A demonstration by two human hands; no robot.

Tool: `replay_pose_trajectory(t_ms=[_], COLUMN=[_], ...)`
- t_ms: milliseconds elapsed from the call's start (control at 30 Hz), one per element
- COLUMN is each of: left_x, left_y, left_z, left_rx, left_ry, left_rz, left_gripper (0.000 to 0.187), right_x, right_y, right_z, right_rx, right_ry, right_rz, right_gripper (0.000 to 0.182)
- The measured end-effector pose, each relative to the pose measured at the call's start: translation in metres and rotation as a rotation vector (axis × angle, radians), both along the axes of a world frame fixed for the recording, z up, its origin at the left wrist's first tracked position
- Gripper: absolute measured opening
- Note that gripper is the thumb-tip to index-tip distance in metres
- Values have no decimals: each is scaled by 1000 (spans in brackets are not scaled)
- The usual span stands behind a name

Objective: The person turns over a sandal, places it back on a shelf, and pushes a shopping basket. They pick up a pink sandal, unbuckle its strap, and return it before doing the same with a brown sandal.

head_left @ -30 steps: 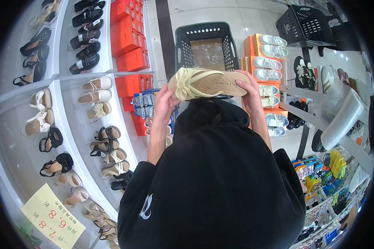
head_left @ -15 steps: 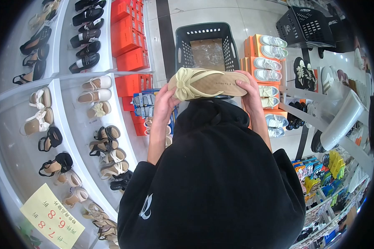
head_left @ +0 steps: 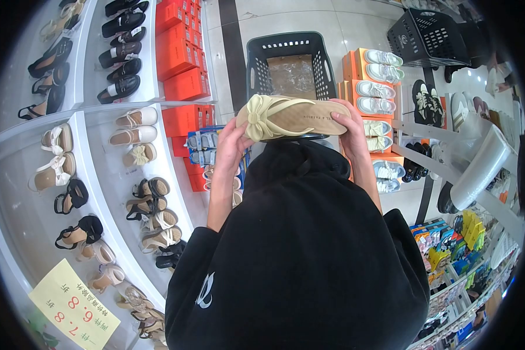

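A pale yellow thong sandal [head_left: 300,116] with a bow on its strap is held level in front of my black-clothed body. My left hand [head_left: 233,146] grips its toe end beside the bow. The heel end sits in my right hand [head_left: 350,125], with the thumb on the tan insole and the other fingers underneath, mostly hidden. Just beyond the sandal stands a black shopping basket [head_left: 289,41], its brown, shiny bottom showing.
White shelves [head_left: 169,192] of sandals run along the left, with a yellow price sign [head_left: 74,306]. Orange-red shoe boxes [head_left: 184,84] are stacked behind them. White sneakers [head_left: 376,105] on boxes, a clear plastic roll [head_left: 481,169] and a second basket [head_left: 429,38] stand right.
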State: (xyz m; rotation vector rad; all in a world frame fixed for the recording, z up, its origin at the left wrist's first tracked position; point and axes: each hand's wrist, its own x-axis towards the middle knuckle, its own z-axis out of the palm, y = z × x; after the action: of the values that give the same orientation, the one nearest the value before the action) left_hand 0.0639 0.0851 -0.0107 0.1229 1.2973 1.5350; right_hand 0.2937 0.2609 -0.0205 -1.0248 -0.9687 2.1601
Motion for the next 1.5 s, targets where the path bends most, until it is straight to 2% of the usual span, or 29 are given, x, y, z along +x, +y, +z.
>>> replay_pose_trajectory(t_ms=[1500], left_x=[0], left_y=[-4], left_z=[-4], left_rx=[-42], left_ry=[54], left_rz=[-57], left_gripper=[41], right_x=[2], right_y=[-4], right_z=[-1], right_rx=[1], right_ry=[-2], right_rz=[13], right_gripper=[39])
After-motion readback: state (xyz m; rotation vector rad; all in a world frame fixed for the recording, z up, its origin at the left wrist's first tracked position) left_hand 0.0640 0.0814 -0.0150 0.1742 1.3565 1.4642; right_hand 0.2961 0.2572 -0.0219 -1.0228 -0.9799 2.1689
